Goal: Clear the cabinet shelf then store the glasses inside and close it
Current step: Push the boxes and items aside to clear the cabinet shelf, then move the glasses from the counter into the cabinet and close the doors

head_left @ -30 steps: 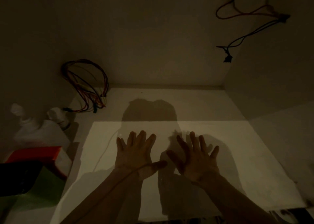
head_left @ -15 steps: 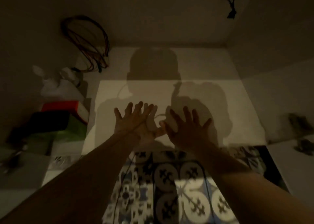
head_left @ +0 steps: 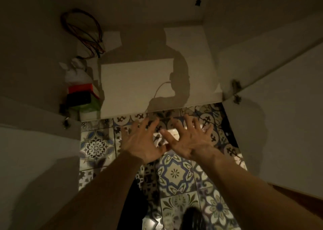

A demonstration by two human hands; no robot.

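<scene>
View from the head camera, looking down into an open low cabinet in dim light. The left hand [head_left: 141, 140] and right hand [head_left: 189, 140] are both held out over the patterned floor tiles [head_left: 174, 174], just in front of the shelf edge, backs up and fingers spread wide; neither grips anything, and their thumbs nearly meet, though whether they touch cannot be told. The cabinet shelf [head_left: 136, 83] is a pale flat board whose middle and right portions are bare apart from the shadow of the person and a thin pale cord [head_left: 158, 88] that curves across its front half. Items are crowded at the shelf's left end: a white bottle [head_left: 76, 74] towards the back, an orange-red box [head_left: 80, 88] in front of it, and a dark box [head_left: 79, 98] on a green pack [head_left: 92, 104] nearest the front edge. A loop of coloured wires [head_left: 83, 32] hangs against the rear left corner, and a black cable end [head_left: 198, 2] dangles at the upper rear right. The left cabinet door [head_left: 35, 142] and right cabinet door [head_left: 279, 125] both stand open, each showing a hinge near the shelf's front corners. No glasses can be made out in this view.
</scene>
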